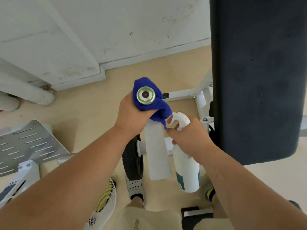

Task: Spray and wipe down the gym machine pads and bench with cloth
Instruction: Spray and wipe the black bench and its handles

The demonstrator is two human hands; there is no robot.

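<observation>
Item 1: the dark upholstered pad (259,80) fills the right of the view, upright, its rounded lower edge above the pale floor (93,113).

Item 2: a grey slotted metal plate (28,143) sits at the left, well apart from the pad.

Item 3: a white post (157,155) of the machine rises toward the camera at centre, with a black disc (132,160) just beside it on the left.

Item 4: the spray bottle (187,171), white with a teal label, hangs nozzle-up just to the right of the post. The right hand (191,138) grasps it at the trigger head, fingers curled round the neck.

Item 5: the left hand (132,113) is clenched round the top of the post, holding the cloth against it.

Item 6: the blue cloth (159,110) is wrapped round the post's upper end, 1 loose corner trailing down toward the bottle's trigger head.

Item 7: a chrome end cap (145,95) with a green ring shows through the cloth at the post's tip.
</observation>
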